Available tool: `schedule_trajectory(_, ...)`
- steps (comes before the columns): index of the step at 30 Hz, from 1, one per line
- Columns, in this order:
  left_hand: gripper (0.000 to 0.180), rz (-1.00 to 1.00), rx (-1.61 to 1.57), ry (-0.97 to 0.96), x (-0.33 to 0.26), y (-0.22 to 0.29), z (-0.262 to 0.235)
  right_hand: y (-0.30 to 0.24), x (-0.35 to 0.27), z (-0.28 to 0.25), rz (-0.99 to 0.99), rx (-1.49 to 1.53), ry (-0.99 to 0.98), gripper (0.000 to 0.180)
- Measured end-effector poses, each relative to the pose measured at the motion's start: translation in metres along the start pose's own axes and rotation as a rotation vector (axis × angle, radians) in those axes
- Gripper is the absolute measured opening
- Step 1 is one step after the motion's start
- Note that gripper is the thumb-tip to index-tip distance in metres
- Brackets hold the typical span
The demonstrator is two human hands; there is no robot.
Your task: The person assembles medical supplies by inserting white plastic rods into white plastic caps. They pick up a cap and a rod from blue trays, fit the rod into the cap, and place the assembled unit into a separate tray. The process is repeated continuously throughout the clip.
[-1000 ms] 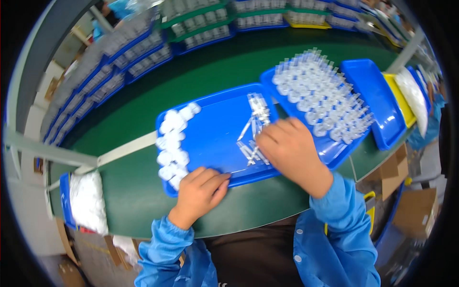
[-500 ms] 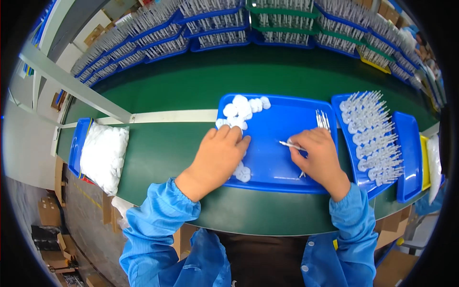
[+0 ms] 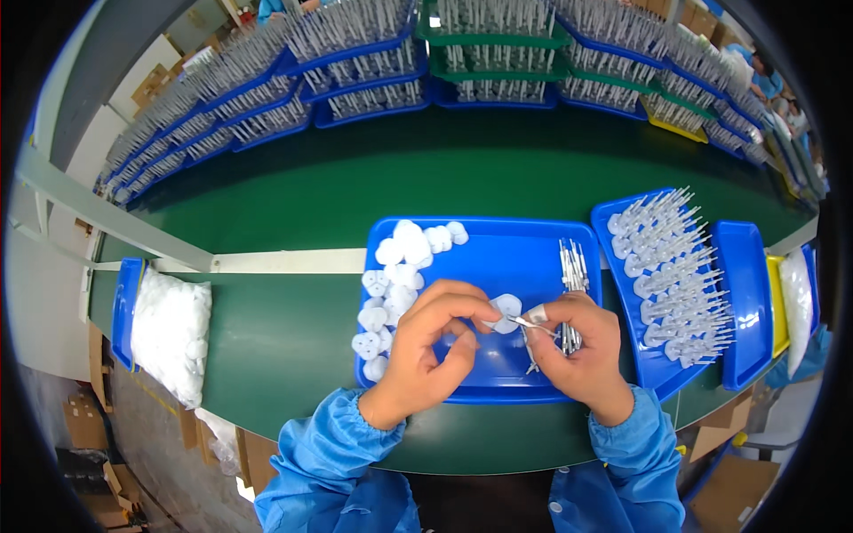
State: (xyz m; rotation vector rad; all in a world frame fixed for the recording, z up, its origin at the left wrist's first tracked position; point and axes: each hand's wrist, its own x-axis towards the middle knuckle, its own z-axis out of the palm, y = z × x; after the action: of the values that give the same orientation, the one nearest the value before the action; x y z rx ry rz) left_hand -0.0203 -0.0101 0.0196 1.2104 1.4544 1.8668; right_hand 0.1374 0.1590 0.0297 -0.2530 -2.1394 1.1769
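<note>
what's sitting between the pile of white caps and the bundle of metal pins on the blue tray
In the head view, the left hand and right hand meet there, holding one white cap and a thin metal pin over bare blue tray floor.

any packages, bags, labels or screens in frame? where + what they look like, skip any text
Clear plastic bag: left on the green table, lying in a blue tray, lumpy, full of white parts.
Second clear bag: far right, in a yellow tray, long, whitish contents.
Cardboard boxes: on the floor lower left, brown, partly hidden.
No screens or signs can be made out.
</note>
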Motion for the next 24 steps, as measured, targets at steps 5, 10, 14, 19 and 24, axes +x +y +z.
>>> schedule_trajectory(5, 0.036, -0.196, -0.109, 0.061, -0.009, -0.012, 0.012, 0.003, -0.004, -0.002, -0.078, -0.174, -0.058, 0.02)
schedule_trajectory(10, 0.047, -0.263, -0.069, 0.032, -0.009, -0.01, 0.007, 0.006, -0.007, 0.002, -0.085, -0.23, -0.08, 0.022)
schedule_trajectory(14, 0.044, -0.284, -0.14, 0.089, -0.009, -0.012, 0.008, 0.006, -0.006, 0.003, -0.07, -0.245, -0.098, 0.021)
schedule_trajectory(19, 0.039, -0.235, -0.025, 0.08, -0.007, -0.013, 0.009, 0.007, -0.009, 0.001, 0.011, -0.202, -0.092, 0.02)
schedule_trajectory(24, 0.034, -0.272, 0.0, 0.075, -0.01, -0.015, 0.014, 0.0, -0.006, 0.014, -0.005, -0.229, -0.081, 0.021)
